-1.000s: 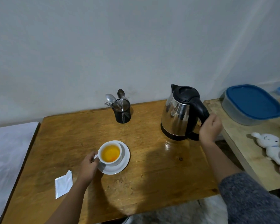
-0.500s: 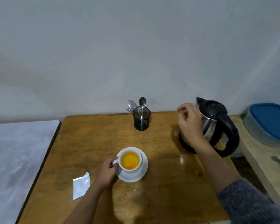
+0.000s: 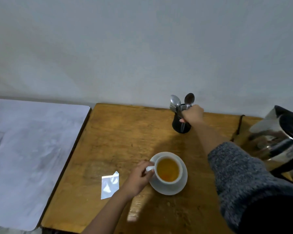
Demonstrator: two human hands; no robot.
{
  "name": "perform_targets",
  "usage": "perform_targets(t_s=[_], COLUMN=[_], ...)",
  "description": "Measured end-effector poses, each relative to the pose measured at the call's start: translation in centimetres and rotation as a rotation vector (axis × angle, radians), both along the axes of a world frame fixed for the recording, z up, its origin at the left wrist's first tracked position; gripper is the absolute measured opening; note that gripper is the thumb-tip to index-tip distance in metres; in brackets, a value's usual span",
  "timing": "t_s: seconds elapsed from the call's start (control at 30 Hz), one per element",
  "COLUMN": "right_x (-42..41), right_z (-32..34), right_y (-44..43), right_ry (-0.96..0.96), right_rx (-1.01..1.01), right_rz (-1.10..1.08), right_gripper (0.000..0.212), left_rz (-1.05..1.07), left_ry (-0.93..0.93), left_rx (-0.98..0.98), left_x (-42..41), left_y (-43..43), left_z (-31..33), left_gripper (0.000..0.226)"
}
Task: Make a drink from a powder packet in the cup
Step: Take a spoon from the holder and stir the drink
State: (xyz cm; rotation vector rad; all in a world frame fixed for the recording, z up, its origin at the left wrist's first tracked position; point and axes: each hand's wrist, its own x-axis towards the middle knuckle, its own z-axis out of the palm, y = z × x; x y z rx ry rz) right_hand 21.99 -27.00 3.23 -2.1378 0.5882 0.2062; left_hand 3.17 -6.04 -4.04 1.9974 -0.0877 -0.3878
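Head view, looking down on a wooden surface (image 3: 118,137): near the middle, toward five o'clock, a white cup (image 3: 168,170) stands on its saucer (image 3: 169,190), already filled with an orange-yellow drink, which suggests the powder and water are in and only the mixing is left. The left hand (image 3: 139,178) sits at nine o'clock of the cup, its fingers (image 3: 146,165) pinched shut on the little handle, most likely to hold the cup steady on the saucer. Just beyond that hand, at eight o'clock of the cup, a silvery packet (image 3: 109,184) lies flat with one corner torn away, set aside as though emptied. At twelve o'clock of the cup, near the wall, a dark holder (image 3: 179,126) stands upright with spoons (image 3: 175,100) bowl-up, so a handle has to be drawn upward to free one. The right hand (image 3: 192,114) is over the rim of the holder with its fingers curled in around the spoon handles; whether they have closed on one particular spoon I cannot tell, because the hand covers the stems. My reading is that a spoon is being fetched to stir. A steel kettle (image 3: 277,137) stands at three o'clock, untouched, clear of the reaching arm in its grey sleeve (image 3: 240,174).
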Motion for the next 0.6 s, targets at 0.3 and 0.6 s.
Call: perform_targets(t_s=[0.3, 0.6], right_x=[2.5, 1.0], right_z=[-1.3, -0.8], right_y=[0.1, 0.0], right_ry=[0.144, 0.013], right_rx=[-0.228, -0.190], right_rz=[0.027, -0.038], right_gripper=[0.006, 0.019], left_rz=[-0.025, -0.029], left_ry=[-0.006, 0.017], left_rx=[-0.030, -0.007], left_x=[0.3, 0.5], left_y=[0.3, 0.1], left_z=[-0.8, -0.4], left_gripper=[0.019, 0.018])
